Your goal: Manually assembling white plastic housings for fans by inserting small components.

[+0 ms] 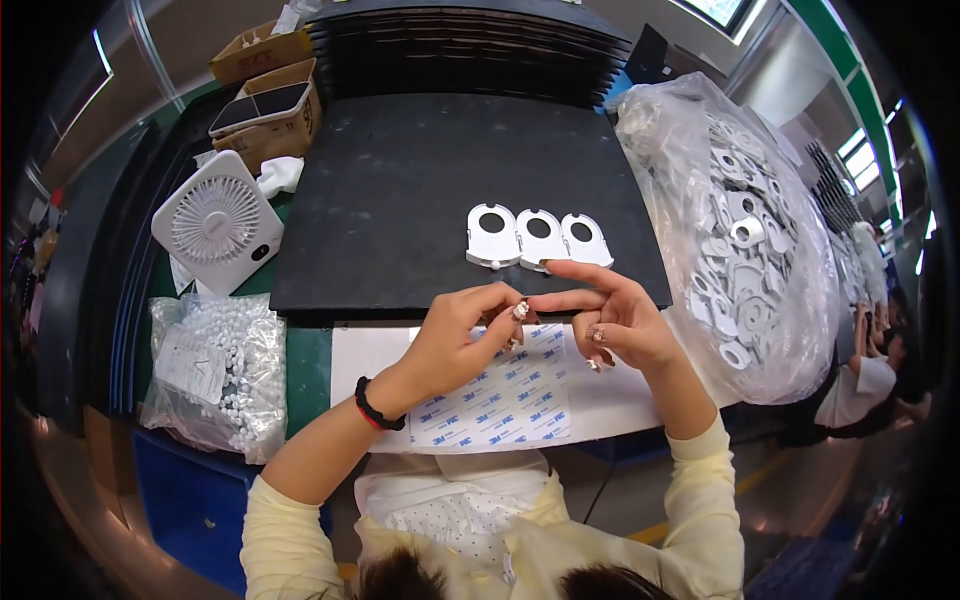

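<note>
Over the front edge of a black board (450,160), my left hand (462,335) is pinched closed, with its thumb and fingertips together. Whatever may be between them is too small to make out. My right hand (630,325) reaches in from the right with two fingers stretched out and the others bent. One stretched finger meets the left fingertips; the other points at the near edge of three white plastic pieces (540,228) with round openings, standing in a row on the board. Below both hands lies a sheet of adhesive backing paper (495,400) with blue print.
On the left are a white fan (218,222), a bag of small white parts (225,375) and a cardboard box (270,125). A large clear bag of white plastic rings (745,260) fills the right side. Stacked black trays (465,60) stand at the back.
</note>
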`<move>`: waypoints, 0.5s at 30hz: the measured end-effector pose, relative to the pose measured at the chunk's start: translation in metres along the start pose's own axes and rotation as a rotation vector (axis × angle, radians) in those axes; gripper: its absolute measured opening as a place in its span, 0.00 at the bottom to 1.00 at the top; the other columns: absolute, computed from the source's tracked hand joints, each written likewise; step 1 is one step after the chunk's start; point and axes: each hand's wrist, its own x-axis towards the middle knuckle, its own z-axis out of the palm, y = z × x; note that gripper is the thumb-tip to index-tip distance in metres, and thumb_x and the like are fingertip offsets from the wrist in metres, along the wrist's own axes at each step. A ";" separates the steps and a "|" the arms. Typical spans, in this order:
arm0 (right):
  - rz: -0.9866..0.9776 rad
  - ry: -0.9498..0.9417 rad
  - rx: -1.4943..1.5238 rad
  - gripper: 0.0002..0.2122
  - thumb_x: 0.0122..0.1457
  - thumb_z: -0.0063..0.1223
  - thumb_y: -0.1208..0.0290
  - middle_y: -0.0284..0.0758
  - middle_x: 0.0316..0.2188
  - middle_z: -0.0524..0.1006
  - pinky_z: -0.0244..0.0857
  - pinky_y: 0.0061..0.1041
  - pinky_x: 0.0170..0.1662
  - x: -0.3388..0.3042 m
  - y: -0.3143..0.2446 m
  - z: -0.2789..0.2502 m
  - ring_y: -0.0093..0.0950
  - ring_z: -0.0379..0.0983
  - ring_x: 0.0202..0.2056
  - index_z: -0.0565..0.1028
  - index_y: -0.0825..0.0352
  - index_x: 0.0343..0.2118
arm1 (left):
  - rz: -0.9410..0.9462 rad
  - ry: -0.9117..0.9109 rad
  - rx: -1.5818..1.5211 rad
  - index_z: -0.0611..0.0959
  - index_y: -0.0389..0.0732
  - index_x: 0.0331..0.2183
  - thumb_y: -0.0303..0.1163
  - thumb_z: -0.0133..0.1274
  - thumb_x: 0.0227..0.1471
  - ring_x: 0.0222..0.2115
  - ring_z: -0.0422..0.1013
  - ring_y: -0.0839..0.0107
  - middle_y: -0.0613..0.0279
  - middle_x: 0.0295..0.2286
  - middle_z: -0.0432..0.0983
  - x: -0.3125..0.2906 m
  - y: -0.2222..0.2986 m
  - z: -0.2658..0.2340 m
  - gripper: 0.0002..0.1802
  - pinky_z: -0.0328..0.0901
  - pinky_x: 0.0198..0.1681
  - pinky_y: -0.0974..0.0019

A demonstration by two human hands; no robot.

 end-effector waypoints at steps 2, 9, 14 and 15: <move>0.000 -0.026 0.008 0.30 0.50 0.49 0.79 0.51 0.49 0.68 0.64 0.13 0.25 -0.001 -0.001 0.000 0.15 0.66 0.20 0.54 0.73 0.58 | 0.002 0.023 0.038 0.77 0.32 0.30 0.26 0.42 0.55 0.23 0.68 0.81 0.64 0.21 0.73 0.000 0.001 0.001 0.09 0.64 0.29 0.76; 0.010 -0.048 -0.068 0.32 0.50 0.51 0.78 0.51 0.50 0.67 0.65 0.13 0.25 -0.002 -0.002 -0.003 0.18 0.70 0.22 0.53 0.72 0.59 | 0.011 0.024 0.018 0.77 0.32 0.30 0.26 0.42 0.55 0.22 0.68 0.81 0.63 0.22 0.73 0.001 -0.001 0.001 0.09 0.64 0.28 0.76; -0.026 -0.005 -0.092 0.32 0.51 0.52 0.76 0.47 0.47 0.69 0.62 0.14 0.20 0.000 0.006 0.000 0.20 0.69 0.22 0.52 0.75 0.58 | -0.043 -0.046 -0.165 0.76 0.32 0.32 0.26 0.39 0.54 0.25 0.68 0.79 0.63 0.24 0.72 -0.001 0.001 -0.001 0.11 0.65 0.32 0.74; -0.031 0.031 -0.107 0.31 0.51 0.52 0.76 0.44 0.43 0.70 0.62 0.13 0.20 0.000 0.007 0.001 0.20 0.69 0.22 0.53 0.75 0.58 | -0.043 -0.048 -0.167 0.76 0.32 0.32 0.26 0.39 0.54 0.25 0.68 0.79 0.63 0.24 0.72 -0.001 0.001 -0.001 0.11 0.65 0.32 0.74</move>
